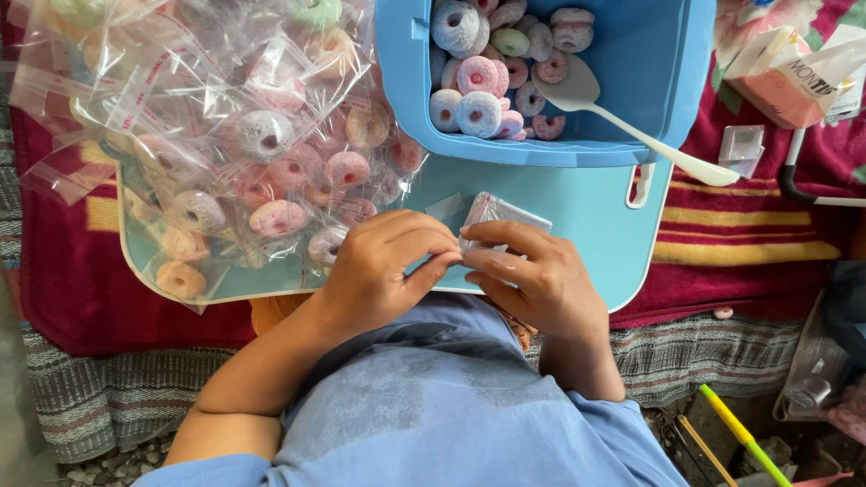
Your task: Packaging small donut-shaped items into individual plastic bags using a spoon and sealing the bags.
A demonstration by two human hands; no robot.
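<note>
You pinched the small clear bag [494, 215] between the fingers of your left hand [379, 271] and right hand [532, 275], its body just beyond the fingertips over the blue tray [586, 216]; best kept flat and taut.

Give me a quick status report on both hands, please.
Left hand and right hand pinch small clear bag together. Candy rings and spoon in blue tub. Nothing obstructing.

bright, even daylight, sharp pic overall.
soft light from above, only faint shadows under the left hand [383, 271] and right hand [532, 275]. white glare on the pile of clear plastic bags [225, 117] and the white spoon [613, 113]. slight wide-angle bend at edges; bottom corners a bit dimmer.
</note>
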